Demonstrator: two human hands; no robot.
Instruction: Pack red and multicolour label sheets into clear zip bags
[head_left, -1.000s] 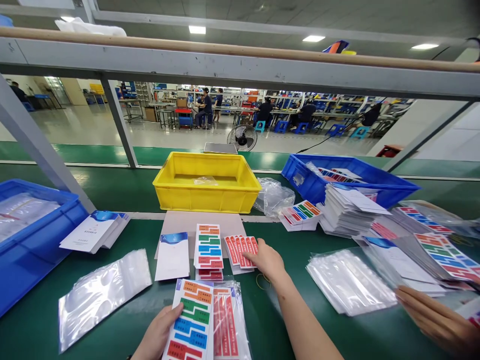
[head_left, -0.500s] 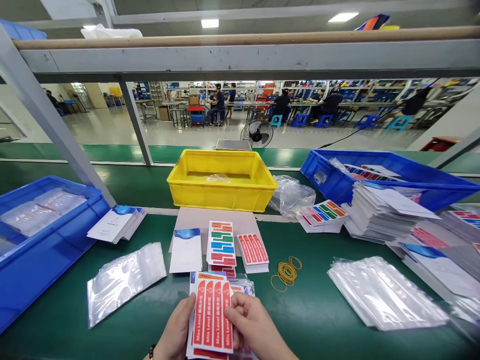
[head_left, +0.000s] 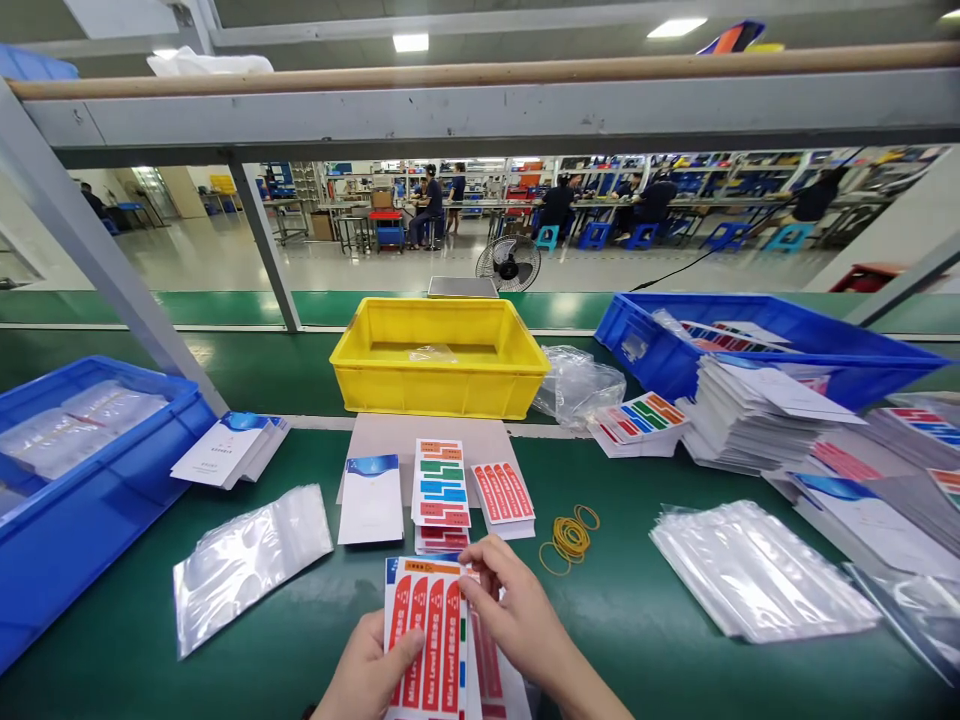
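Observation:
At the front edge of the bench, my left hand holds a small stack of label sheets, thumb lying across the top one. Red "Min Level / Max Level" strips cover that sheet, with a multicoloured sheet and a blue-topped booklet showing behind it. My right hand pinches the stack's upper right corner between thumb and fingers. Under the right hand, more red-printed sheets are partly hidden. Just beyond lie a white booklet, multicoloured label sheets and a pile of red label sheets.
A yellow bin stands behind the piles. Blue bins flank both sides. Clear plastic bags lie left, more bags right. Rubber bands sit right of centre, near tall booklet stacks.
My right hand has moved up from the stack's right side to its top corner. My left thumb has slid onto the front sheet. The view has shifted slightly.

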